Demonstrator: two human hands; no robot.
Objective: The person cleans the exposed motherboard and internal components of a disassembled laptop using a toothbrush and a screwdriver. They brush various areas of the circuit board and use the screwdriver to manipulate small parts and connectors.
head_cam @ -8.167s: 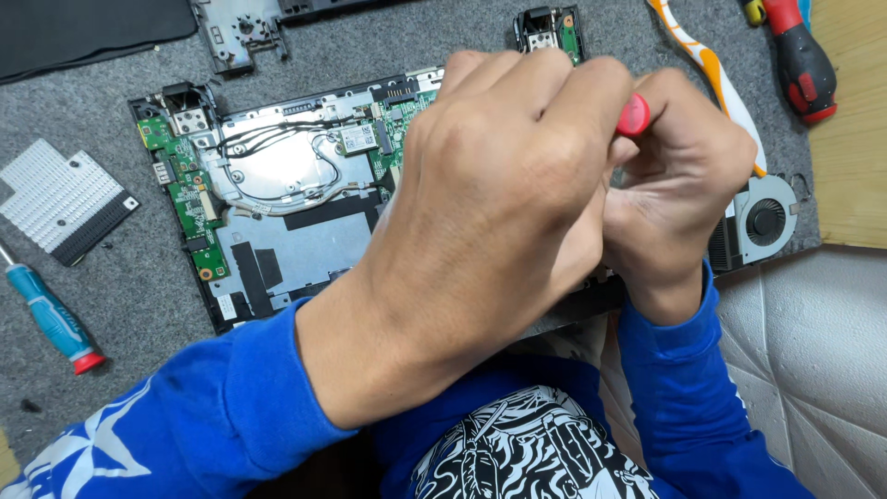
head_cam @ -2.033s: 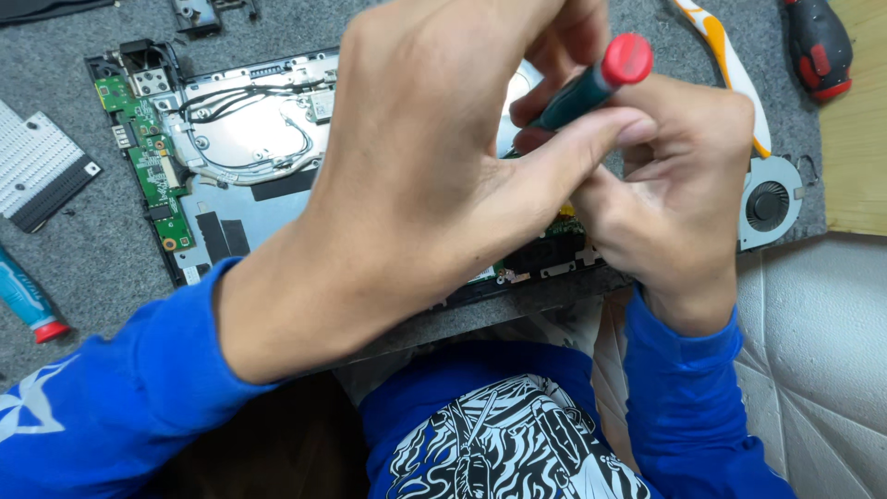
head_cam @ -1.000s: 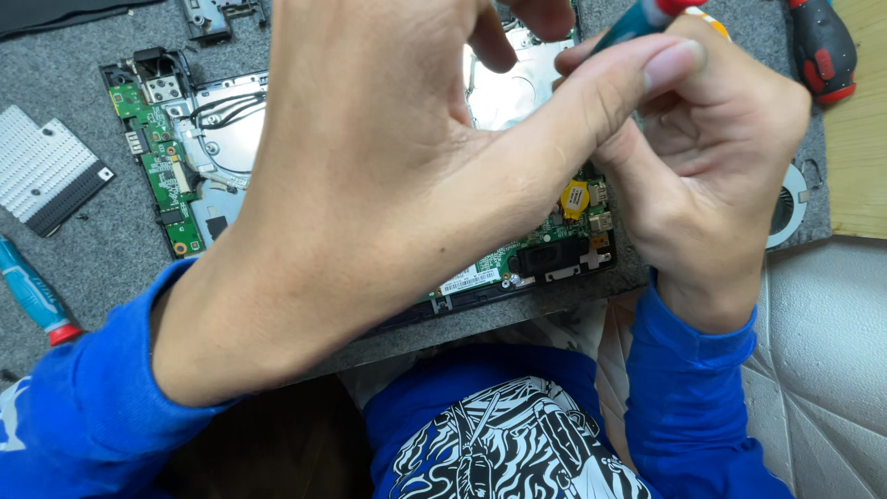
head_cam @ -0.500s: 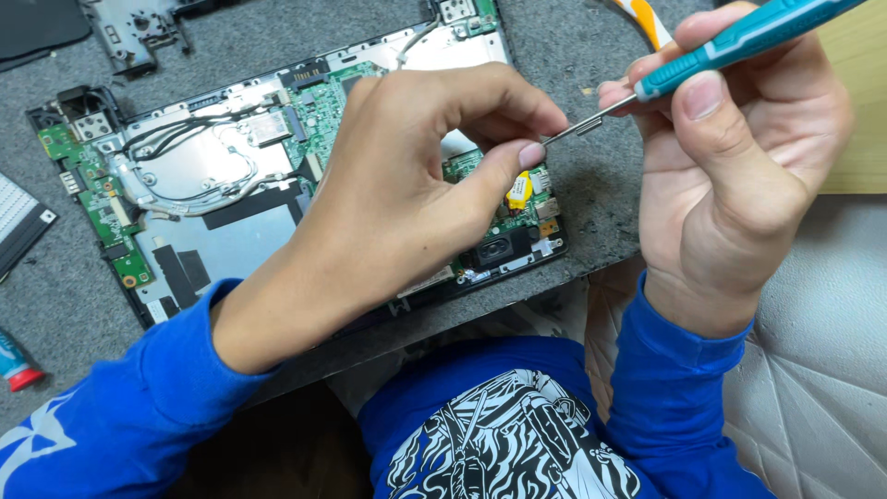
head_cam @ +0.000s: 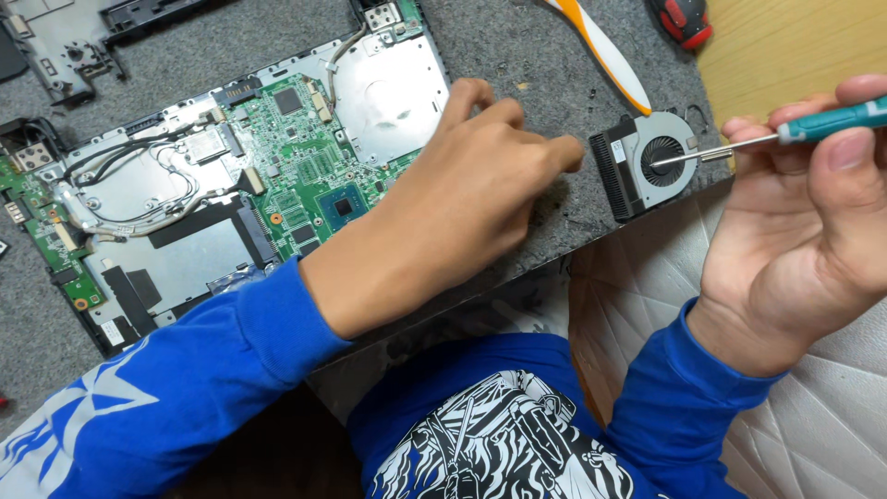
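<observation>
An opened laptop base (head_cam: pixel 166 268) with a green circuit board (head_cam: pixel 314 166) and silver metal plates lies on a grey felt mat (head_cam: pixel 517 46). My left hand (head_cam: pixel 462 194) rests palm down over the board's right end, fingers curled on the mat, holding nothing that I can see. My right hand (head_cam: pixel 813 222) is raised at the right and grips a teal-handled screwdriver (head_cam: pixel 785 134). Its metal tip hovers over a black cooling fan (head_cam: pixel 647 166) near the mat's front edge.
An orange and white pry tool (head_cam: pixel 601 46) and a red and black screwdriver handle (head_cam: pixel 684 18) lie at the back right. A wooden surface (head_cam: pixel 795 46) borders the mat on the right. Loose laptop frame parts (head_cam: pixel 65 37) sit at the back left. A white quilted cushion (head_cam: pixel 832 434) is below.
My right hand lifted the screwdriver off the board and swung it right over the fan. My left hand slid right, off the board's edge toward the mat.
</observation>
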